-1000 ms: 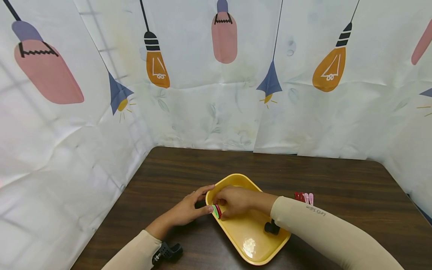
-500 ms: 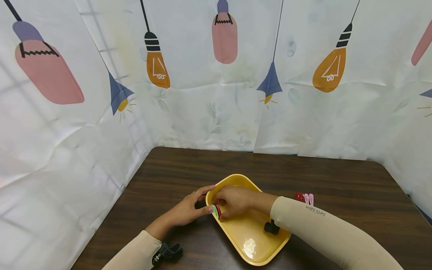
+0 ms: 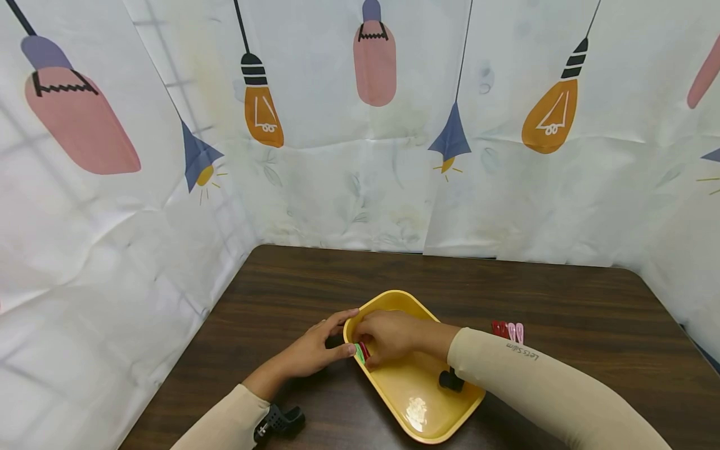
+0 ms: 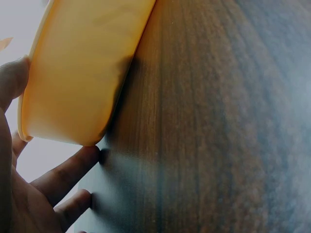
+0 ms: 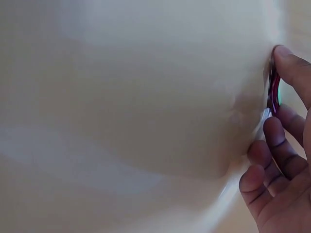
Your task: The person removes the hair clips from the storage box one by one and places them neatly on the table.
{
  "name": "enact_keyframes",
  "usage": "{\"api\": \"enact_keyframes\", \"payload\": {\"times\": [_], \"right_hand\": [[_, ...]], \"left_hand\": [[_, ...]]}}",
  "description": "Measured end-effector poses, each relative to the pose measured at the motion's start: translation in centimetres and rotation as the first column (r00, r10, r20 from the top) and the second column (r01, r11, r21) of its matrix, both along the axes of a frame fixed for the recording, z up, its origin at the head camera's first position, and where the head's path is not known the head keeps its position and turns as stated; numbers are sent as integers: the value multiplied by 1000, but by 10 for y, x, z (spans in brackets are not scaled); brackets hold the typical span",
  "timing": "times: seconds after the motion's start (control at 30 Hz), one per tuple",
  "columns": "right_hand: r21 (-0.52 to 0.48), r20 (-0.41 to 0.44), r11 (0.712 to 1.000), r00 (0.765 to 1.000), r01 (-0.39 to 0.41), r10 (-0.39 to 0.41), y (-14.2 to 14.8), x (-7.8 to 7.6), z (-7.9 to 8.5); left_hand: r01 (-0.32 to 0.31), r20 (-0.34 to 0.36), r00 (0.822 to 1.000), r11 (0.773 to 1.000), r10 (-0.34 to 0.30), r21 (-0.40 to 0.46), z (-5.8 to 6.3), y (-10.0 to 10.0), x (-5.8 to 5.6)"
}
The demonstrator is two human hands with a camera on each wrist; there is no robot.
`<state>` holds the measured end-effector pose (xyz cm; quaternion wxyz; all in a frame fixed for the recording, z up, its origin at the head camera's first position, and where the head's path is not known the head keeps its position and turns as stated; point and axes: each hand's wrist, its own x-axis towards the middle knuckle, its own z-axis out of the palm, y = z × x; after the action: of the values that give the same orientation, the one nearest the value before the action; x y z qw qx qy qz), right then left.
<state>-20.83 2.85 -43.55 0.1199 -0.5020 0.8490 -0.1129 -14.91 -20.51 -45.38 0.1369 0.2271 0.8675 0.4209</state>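
Note:
A yellow tray [image 3: 416, 400] stands at an angle on the table. My left hand [image 3: 312, 350] holds its left corner, thumb and forefinger on the rim; in the left wrist view, other fingertips touch low on the tray [image 4: 77, 73]. Inside that corner, my right hand [image 3: 388, 337] pinches a red hair clip [image 3: 365, 350] between thumb and forefinger, its other fingers loosely curled in the right wrist view. A green hair clip [image 3: 359, 354] sits right beside the red one, against the tray wall, close to my left thumb.
Red hair clips [image 3: 499, 328] and pink hair clips [image 3: 515, 332] lie in a row on the dark wooden table [image 3: 337, 275], just beyond my right sleeve [image 3: 506, 362]. A white sheet [image 3: 349, 187] printed with lamps hangs behind the table.
Both hands and the tray stay almost still. The right forearm has shifted very slightly to the left.

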Motion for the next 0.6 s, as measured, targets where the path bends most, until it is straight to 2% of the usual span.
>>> {"api": "enact_keyframes", "payload": {"times": [0.33, 0.6], "right_hand": [[-16, -21, 1000, 1000, -15, 15, 2, 0, 1], [-32, 39, 999, 999, 10, -9, 7, 0, 7]], "left_hand": [[1, -15, 1000, 1000, -1, 3, 1, 1, 0], [-6, -4, 1000, 1000, 6, 0, 1, 1, 1]]}}
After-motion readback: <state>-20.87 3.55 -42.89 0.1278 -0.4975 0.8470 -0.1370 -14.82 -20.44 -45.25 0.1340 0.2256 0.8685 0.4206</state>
